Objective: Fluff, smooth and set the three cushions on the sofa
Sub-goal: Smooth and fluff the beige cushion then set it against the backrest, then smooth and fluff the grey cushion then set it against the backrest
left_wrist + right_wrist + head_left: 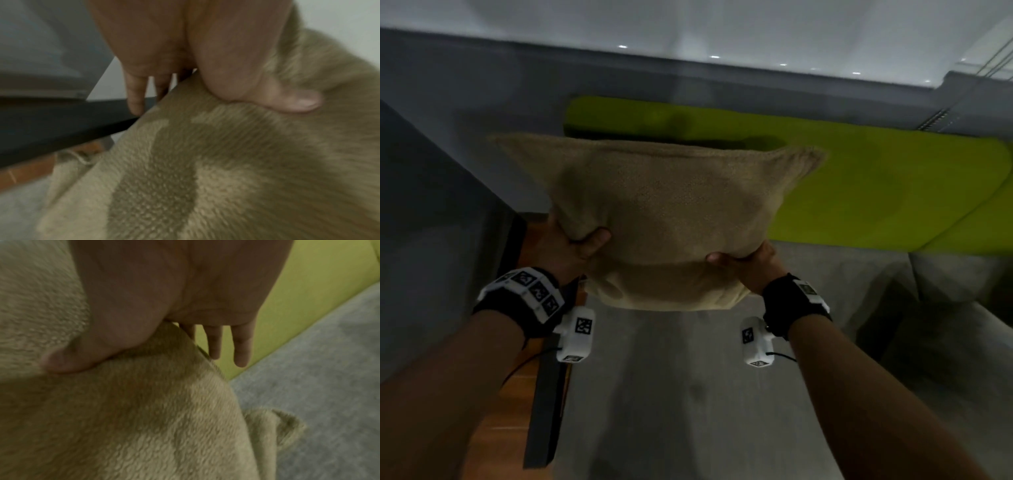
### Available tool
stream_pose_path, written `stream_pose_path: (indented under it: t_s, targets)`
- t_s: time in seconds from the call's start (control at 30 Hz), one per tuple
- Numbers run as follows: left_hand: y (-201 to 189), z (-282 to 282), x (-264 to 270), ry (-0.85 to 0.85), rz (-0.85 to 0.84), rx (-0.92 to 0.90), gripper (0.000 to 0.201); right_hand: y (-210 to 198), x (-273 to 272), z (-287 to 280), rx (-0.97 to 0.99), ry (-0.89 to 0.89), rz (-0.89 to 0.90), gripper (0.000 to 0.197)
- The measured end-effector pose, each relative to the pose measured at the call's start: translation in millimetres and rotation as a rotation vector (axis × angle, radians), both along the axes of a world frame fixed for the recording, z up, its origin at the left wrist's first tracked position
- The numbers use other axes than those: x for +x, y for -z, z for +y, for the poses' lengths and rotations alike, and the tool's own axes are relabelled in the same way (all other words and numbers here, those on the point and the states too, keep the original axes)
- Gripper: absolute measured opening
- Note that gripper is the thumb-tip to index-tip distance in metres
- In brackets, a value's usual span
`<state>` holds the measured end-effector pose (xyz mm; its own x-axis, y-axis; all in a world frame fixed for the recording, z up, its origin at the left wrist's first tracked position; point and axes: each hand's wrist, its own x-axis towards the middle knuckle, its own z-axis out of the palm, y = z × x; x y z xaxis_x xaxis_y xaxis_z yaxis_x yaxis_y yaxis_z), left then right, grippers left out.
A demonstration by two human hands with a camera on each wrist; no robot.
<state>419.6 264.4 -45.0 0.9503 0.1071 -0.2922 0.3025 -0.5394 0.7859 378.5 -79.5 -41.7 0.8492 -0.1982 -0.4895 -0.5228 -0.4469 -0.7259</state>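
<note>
Gripping the lower left side of the beige cushion (664, 219), the left hand (566, 250) is pressing its thumb into the nearer face with its fingers behind. The cushion is hanging in the air above the grey sofa seat (688, 394), before the green back cushion (859, 192). The right hand (748, 262) is pinching the lower right side likewise.

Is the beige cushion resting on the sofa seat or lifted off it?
Lifted: both hands, left hand and right hand, hold the cushion above the grey seat.
</note>
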Motion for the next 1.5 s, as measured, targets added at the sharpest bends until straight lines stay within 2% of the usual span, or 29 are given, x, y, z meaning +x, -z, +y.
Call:
stream_pose_path:
  t_s: [0.1, 0.2, 0.27, 0.3, 0.4, 0.5, 0.63, 0.77, 0.83, 0.93, 1.0, 1.07, 1.13, 1.23, 1.4, 1.5]
  targets:
    - [-24, -1, -18, -0.013, -0.039, 0.042, 0.112, -18, -13, -10, -0.087, -0.099, 0.029, 0.126]
    - [-61, -6, -54, -0.033, -0.193, 0.205, 0.090, -34, -48, -29, -0.225, -0.242, 0.006, 0.090]
    - [-81, -15, -78, 0.083, -0.382, 0.320, 0.060, -45, -85, -47, -0.284, -0.290, -0.037, 0.064]
    - [-89, -25, -87, 0.170, -0.452, 0.336, 0.053, -50, -107, -59, -0.296, -0.287, -0.091, 0.054]
    - [-100, -91, -111, 0.397, -0.512, 0.259, 0.044, -65, -181, -107, -0.328, -0.180, -0.301, 0.036]
    - [-102, -193, -136, 0.585, -0.528, 0.178, 0.039, -80, -253, -175, -0.431, -0.058, -0.349, 0.029]
    - [-80, -338, -174, 0.744, -0.343, 0.022, 0.040, -89, -332, -287, -0.568, 0.217, -0.397, 0.036]
    - [-60, -473, -211, 0.743, -0.085, -0.004, 0.056, -69, -387, -387, -0.662, 0.533, -0.322, 0.060]
    - [-55, -525, -220, 0.724, 0.039, 0.029, 0.072, -52, -406, -422, -0.600, 0.636, -0.220, 0.074]
    - [-40, -576, -223, 0.664, 0.120, 0.151, 0.096, -27, -428, -454, -0.366, 0.718, 0.008, 0.099]
    - [-28, -592, -222, 0.589, 0.202, 0.211, 0.114, -14, -439, -458, -0.139, 0.721, 0.157, 0.109]
    - [-20, -598, -221, 0.500, 0.343, 0.200, 0.128, -5, -445, -456, 0.150, 0.751, 0.203, 0.111]
    - [-18, -600, -223, 0.475, 0.464, 0.189, 0.126, -5, -445, -449, 0.359, 0.776, 0.189, 0.100]
    - [-20, -601, -229, 0.460, 0.532, 0.146, 0.128, -6, -437, -445, 0.375, 0.794, 0.174, 0.086]
    - [-39, -586, -256, 0.294, 0.473, -0.075, 0.108, -27, -405, -466, 0.254, 0.717, 0.154, 0.076]
    - [-44, -562, -284, 0.171, 0.376, -0.140, 0.101, -41, -378, -476, 0.263, 0.600, 0.158, 0.091]
